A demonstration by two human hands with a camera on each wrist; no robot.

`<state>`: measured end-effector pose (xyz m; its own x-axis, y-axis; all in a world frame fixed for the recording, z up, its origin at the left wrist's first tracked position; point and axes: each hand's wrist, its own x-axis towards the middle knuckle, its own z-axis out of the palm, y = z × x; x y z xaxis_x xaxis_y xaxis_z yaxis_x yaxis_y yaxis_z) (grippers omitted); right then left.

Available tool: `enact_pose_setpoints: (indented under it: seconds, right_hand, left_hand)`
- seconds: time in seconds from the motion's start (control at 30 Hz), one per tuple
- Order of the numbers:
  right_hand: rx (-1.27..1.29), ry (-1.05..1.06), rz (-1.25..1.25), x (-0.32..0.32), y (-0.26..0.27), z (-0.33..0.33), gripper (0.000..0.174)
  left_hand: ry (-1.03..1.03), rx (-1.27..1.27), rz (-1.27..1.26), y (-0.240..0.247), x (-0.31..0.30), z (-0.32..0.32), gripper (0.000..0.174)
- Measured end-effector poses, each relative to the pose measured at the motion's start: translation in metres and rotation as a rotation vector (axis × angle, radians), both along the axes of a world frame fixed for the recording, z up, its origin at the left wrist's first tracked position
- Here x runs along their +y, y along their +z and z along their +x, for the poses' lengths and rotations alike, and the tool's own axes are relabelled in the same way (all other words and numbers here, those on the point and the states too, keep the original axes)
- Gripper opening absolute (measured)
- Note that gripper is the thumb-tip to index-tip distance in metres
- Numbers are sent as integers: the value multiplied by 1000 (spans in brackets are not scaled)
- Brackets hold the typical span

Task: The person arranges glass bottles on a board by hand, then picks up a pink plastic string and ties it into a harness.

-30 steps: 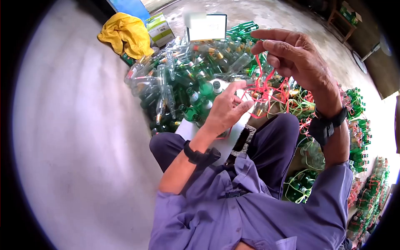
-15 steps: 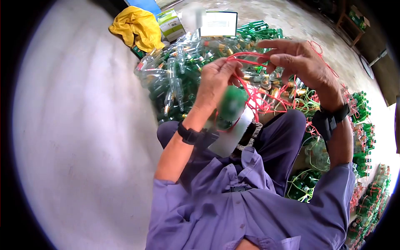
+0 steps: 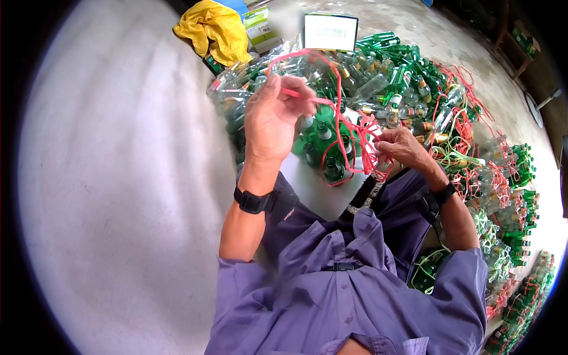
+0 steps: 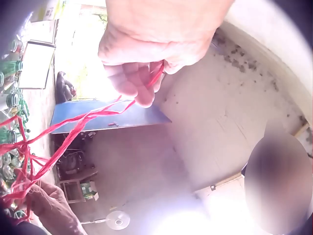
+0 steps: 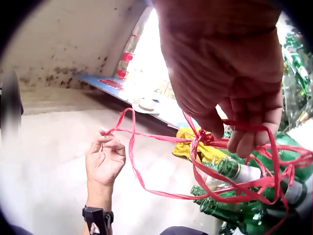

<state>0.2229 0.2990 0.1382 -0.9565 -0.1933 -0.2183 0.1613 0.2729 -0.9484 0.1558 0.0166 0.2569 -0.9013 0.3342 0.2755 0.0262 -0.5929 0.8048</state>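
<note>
Red plastic twine (image 3: 338, 89) runs in a loose loop between the two hands. Raised on the left side, the left hand (image 3: 273, 121) holds one end of the loop in its curled fingers, and in the left wrist view two strands lead away from that hand (image 4: 151, 44). Lower and to the right, the right hand (image 3: 403, 147) pinches the tangled, knotted part of the twine (image 5: 208, 139). Several green glass bottles (image 3: 333, 168) stand close together on a white board (image 3: 316, 192) between the knees, necks up, with red strands hanging over and beside them.
A large heap of loose clear and green bottles (image 3: 370, 89) lies beyond the board. Tied bundles of bottles (image 3: 520, 207) line the right side. A yellow cloth (image 3: 213, 32), a box (image 3: 260, 29) and a lit screen (image 3: 330, 32) are at the back.
The left hand first came up to the twine, then drew it leftward into a wide loop. The right hand dropped from its raised position to the knot near the bottles.
</note>
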Motion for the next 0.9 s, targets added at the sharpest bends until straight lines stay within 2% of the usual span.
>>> enact_pose_setpoints:
  seconds: [0.07,0.1,0.13,0.2,0.23,0.27,0.33,0.37,0.43,0.47,0.53,0.57,0.6,0.7,0.8,0.9]
  right_hand:
    - [-69,-6,-55,-5,3,4,25]
    - [-139,-15,-107,-7,3,5,22]
    - [-141,-10,-109,-7,0,5,22]
    - [-193,-215,-521,-4,-9,5,21]
    - [-113,-229,-571,-3,-9,3,24]
    - [-178,-284,-603,3,-4,5,25]
    - [-95,-293,-641,9,-3,4,27]
    - [-92,-298,-637,12,-3,3,27]
    - [-12,-255,-729,19,-2,3,30]
    - [-10,-256,-725,19,1,4,30]
    - [12,-310,-792,18,8,6,34]
    - [-8,-245,-887,22,4,4,33]
    - [-6,-246,-884,26,-1,3,33]
    - [61,-262,-1075,28,-5,3,28]
    - [83,-180,-1126,27,-2,7,27]
    - [109,-108,-1121,19,1,12,27]
  left_hand:
    - [-56,-73,95,-3,-10,8,37]
    - [18,-26,-16,-6,-14,13,41]
    - [23,-29,-18,-11,-21,17,41]
    - [13,145,-195,-28,-41,23,41]
    - [-36,177,-248,-34,-50,27,39]
    - [-41,175,-247,-41,-59,30,39]
    - [-182,186,-481,-52,-72,39,32]
    - [-187,188,-477,-56,-75,44,32]
    - [-284,102,-795,-64,-79,56,24]
    - [-284,103,-791,-70,-78,62,24]
    - [-473,160,-1053,-77,-72,72,33]
    - [-505,274,-1217,-78,-71,75,38]
    - [-516,325,-1261,-84,-68,79,40]
    - [-515,439,-1317,-90,-62,88,40]
    - [-395,368,-1213,-82,-54,89,37]
    - [-195,164,-960,-69,-36,79,27]
